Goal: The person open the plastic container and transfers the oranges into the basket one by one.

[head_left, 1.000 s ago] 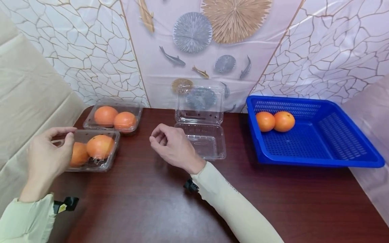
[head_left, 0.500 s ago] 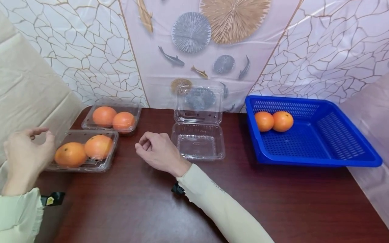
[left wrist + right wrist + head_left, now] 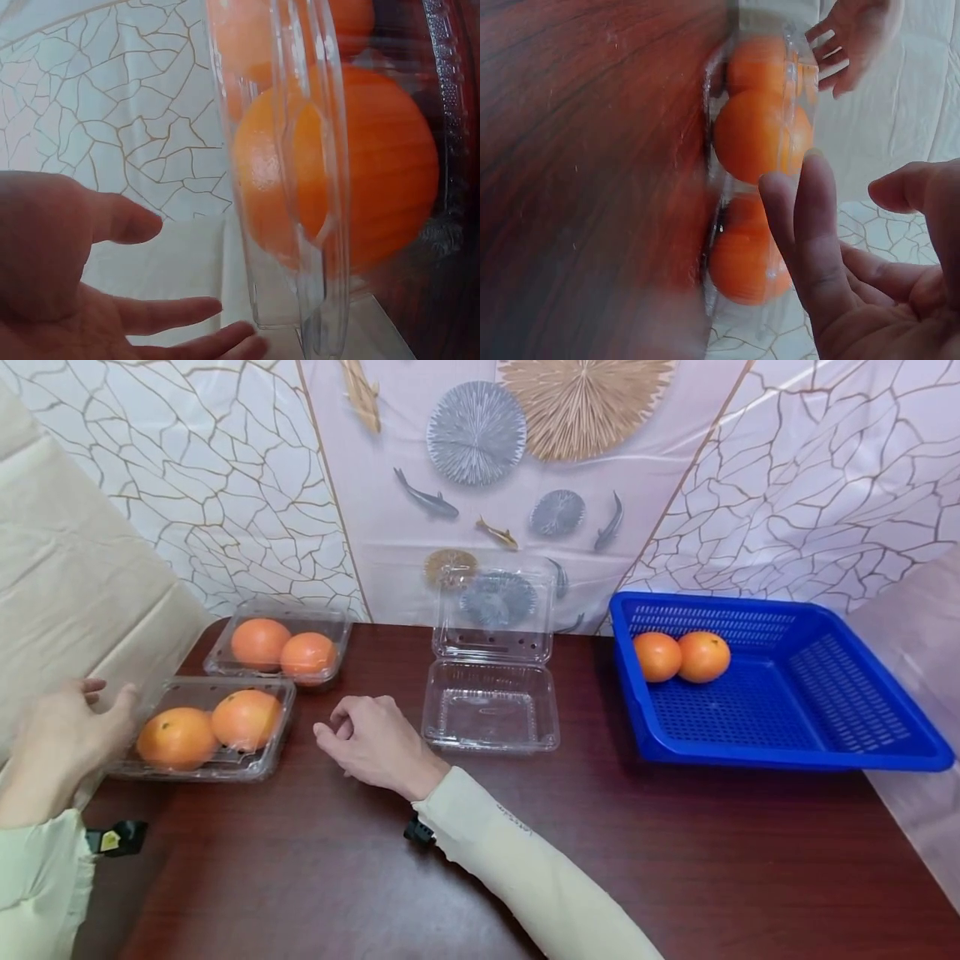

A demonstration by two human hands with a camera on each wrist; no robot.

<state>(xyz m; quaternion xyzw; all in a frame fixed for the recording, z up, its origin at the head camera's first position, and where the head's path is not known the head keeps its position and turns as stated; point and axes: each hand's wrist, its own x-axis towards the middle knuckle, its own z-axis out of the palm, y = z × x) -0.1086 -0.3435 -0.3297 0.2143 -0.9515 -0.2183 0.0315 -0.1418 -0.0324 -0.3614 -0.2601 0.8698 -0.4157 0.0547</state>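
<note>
My left hand [image 3: 75, 731] is at the left end of the nearer closed clear clamshell box [image 3: 198, 768]. In the left wrist view its thumb and fingers are spread, with nothing between them, beside the box wall. Inside that box lie two oranges [image 3: 177, 739]. My right hand [image 3: 375, 743] hovers over the table to the right of the same box, fingers loosely bent and holding nothing. The right wrist view shows its fingertips [image 3: 814, 161] in front of the boxed oranges. Behind stands another closed clamshell box [image 3: 337, 643], also with two oranges [image 3: 260, 643].
An open clamshell box [image 3: 491, 743] with nothing in it stands mid-table, its lid [image 3: 491, 652] raised against the patterned backdrop [image 3: 480, 527]. On the right, a blue basket [image 3: 750, 754] holds two oranges [image 3: 703, 657] in its left corner. Beige cloth [image 3: 75, 568] borders the left side.
My left hand has moved left off the nearer box, uncovering its left orange, and its fingers have spread. My right hand has shifted left and slightly nearer, away from the open box.
</note>
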